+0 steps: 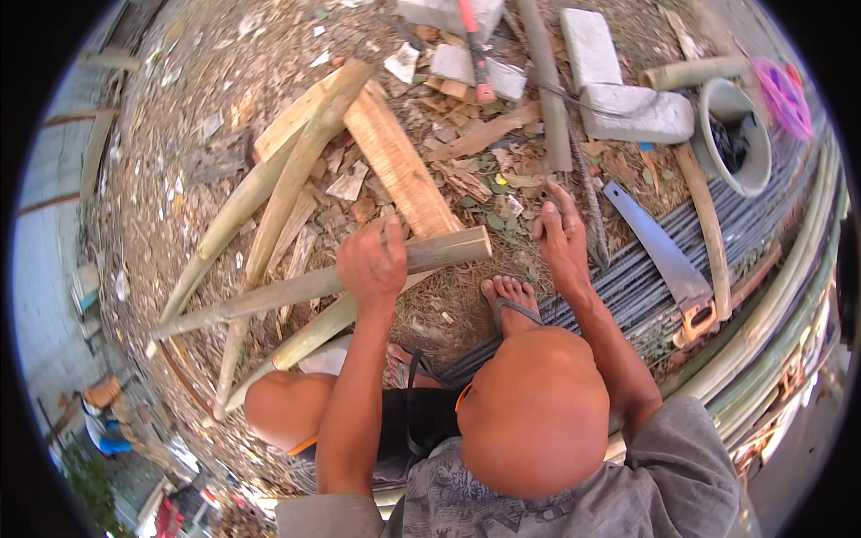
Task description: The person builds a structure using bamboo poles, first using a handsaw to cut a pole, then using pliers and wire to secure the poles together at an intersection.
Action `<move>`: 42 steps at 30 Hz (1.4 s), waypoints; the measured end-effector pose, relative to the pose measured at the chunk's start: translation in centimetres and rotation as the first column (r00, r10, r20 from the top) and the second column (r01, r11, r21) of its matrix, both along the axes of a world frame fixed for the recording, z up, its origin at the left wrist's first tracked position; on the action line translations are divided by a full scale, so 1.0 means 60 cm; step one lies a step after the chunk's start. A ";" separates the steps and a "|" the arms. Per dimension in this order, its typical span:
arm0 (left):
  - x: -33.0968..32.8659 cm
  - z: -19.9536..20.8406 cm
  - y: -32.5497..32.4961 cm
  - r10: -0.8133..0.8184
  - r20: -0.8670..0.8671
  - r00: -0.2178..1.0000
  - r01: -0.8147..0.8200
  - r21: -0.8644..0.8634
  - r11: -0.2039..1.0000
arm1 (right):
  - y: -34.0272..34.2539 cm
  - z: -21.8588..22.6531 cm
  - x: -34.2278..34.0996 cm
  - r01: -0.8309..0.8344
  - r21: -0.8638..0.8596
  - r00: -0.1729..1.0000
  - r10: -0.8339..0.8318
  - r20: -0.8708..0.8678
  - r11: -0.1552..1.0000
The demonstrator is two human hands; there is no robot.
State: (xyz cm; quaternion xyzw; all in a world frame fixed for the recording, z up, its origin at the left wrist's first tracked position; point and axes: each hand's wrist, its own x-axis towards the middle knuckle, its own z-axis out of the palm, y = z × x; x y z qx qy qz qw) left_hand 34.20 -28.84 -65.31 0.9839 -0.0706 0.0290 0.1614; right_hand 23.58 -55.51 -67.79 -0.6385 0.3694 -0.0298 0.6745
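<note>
From where I stand, the left hand (372, 264) has a clenched grip, its fingers wrapped around a grey-brown round wooden pole (296, 291) not far from its cut right end. The right hand (563, 229) has a released grip with nothing in it, fingers loosely bent, just beyond that end and apart from it.

The pole lies aslant in front of the crouching person, its far end off to the left. There it crosses two bent, peeled brownish poles (291, 175), which are the nearest clutter in its way. A pale, flat wooden plank (399, 161) slopes down towards it near the left hand. A bare foot (511, 305) in a dark sandal rests just below the pole's cut end.

To the right, a handsaw (659, 251) with a blue-grey blade and orange handle lies across a bundle of long dark rods (780, 197), beside a curved brown stick (704, 211). Farther out stand a grey plastic bucket (760, 170) with something black inside and a purple plastic basket (785, 99). Whitish blocks (637, 112) and a red-handled tool (473, 40) sit on the chip-strewn ground (197, 117).
</note>
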 end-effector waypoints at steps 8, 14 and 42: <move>0.045 0.005 0.027 -0.060 -0.441 0.895 -0.039 -0.211 0.977 | -0.006 -0.034 -0.080 -0.248 0.162 0.940 0.277 -0.197 0.955; 0.110 0.033 0.041 0.046 -0.714 0.698 -0.294 -0.228 0.928 | 0.019 -0.097 -0.140 -0.392 -0.004 0.916 0.389 -0.100 0.920; 0.117 0.015 -0.086 0.066 -0.927 0.369 -0.544 -0.158 0.824 | 0.116 -0.187 -0.062 -0.451 -0.163 0.872 0.472 0.129 0.878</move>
